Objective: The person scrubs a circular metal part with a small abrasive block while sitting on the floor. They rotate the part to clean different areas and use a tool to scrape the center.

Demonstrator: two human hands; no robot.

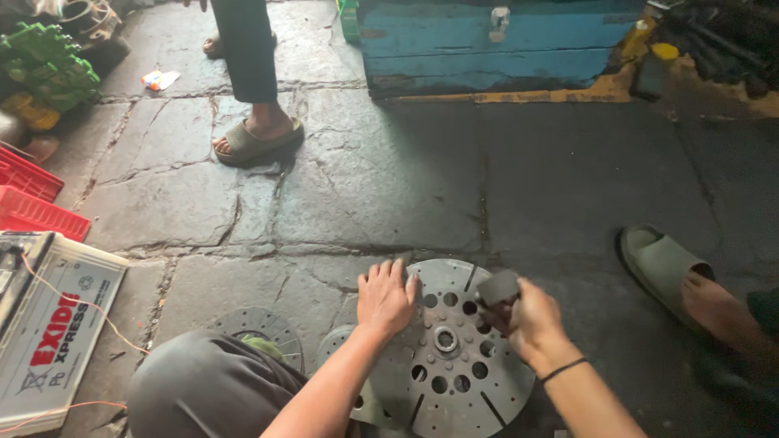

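A round grey metal disc (454, 381) with several holes, radial slots and a central hub lies flat on the stone floor. My left hand (384, 297) rests palm-down on its left rim, fingers together. My right hand (529, 323) hovers over the disc's right side and grips a small dark grey block (497, 287). A black band circles my right wrist.
A second disc (264, 326) lies left of my grey-clad knee (203, 389). A white battery box (50, 332) and red crates (32, 203) sit at the left. Another person's sandalled foot (256, 138) stands ahead, a blue wooden chest (495, 40) behind. My sandalled foot (673, 272) is right.
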